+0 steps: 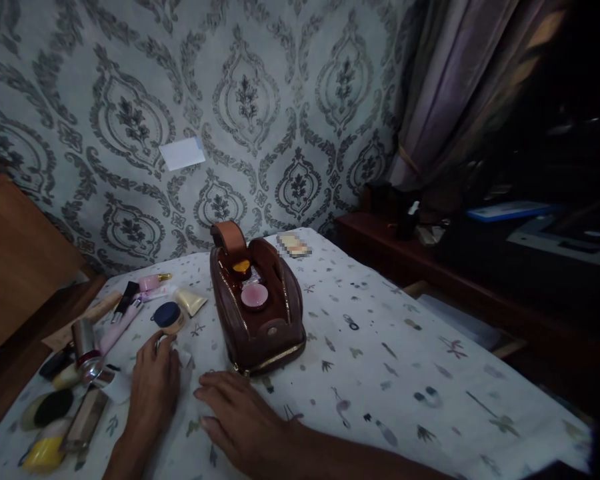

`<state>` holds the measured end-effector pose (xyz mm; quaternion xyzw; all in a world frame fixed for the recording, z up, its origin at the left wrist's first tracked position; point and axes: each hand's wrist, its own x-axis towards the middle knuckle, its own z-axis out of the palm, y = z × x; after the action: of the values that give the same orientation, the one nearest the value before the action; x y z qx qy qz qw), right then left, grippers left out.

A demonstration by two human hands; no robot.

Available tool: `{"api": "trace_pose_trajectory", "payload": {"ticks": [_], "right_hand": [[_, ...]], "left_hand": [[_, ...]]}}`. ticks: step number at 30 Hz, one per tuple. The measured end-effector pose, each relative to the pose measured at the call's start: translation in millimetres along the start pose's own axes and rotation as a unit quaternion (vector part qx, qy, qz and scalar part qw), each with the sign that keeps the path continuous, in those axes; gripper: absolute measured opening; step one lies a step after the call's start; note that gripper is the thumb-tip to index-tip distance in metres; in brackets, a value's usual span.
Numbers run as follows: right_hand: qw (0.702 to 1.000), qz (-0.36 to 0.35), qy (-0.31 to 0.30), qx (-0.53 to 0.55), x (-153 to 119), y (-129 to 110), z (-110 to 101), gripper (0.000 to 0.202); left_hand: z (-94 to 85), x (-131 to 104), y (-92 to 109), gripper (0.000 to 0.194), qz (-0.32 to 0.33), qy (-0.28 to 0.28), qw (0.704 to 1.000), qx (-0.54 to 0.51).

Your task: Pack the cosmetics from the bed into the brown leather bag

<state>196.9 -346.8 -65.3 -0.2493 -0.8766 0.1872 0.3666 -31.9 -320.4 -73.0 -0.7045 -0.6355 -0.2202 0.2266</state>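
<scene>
- Along the left edge of the surface under a white, leaf-printed cloth [360, 373] lie loose cosmetics, among them a squat yellow container [45, 455] near the front and a slim pink tube [120, 328] farther back. Several crowd together, so lifting from the outside of the heap would disturb fewer.
- The person's left hand [155, 370] is lowered with bent fingers beside a small pale object [185, 358]; whether it grips that cannot be told.
- Just past those fingers stands a round jar with a dark blue lid [169, 317], best taken by its side wall rather than its lid.
- The right hand [237, 410] is open, palm down, fingers slightly spread, just in front of the bag.
- The brown leather zip bag [260, 343] stands unzipped towards the far edge, a round pink-topped container [255, 296] inside; a palm against its side would steady it.
</scene>
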Motion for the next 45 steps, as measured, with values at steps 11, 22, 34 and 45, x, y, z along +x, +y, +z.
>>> {"api": "trace_pose_trajectory", "payload": {"ticks": [11,22,34,45], "right_hand": [[0.998,0.039,-0.04,0.034,2.0,1.3,-7.3,0.032],[0.993,0.065,-0.07,0.075,2.6,3.5,-6.5,0.034],[0.993,0.063,-0.059,0.081,3.1,2.1,-9.4,0.032],[0.993,0.062,-0.061,0.074,2.9,3.0,-8.1,0.033]], "left_hand": [[3.1,-5.4,-4.6,0.032,-0.056,-0.057,0.993,0.088],[-7.1,-2.2,3.0,0.036,-0.131,-0.149,0.973,0.119],[-6.0,-2.6,0.1,0.038,-0.126,-0.15,0.973,0.126],[-10.7,0.0,1.0,0.041,-0.137,-0.157,0.969,0.13]]}}
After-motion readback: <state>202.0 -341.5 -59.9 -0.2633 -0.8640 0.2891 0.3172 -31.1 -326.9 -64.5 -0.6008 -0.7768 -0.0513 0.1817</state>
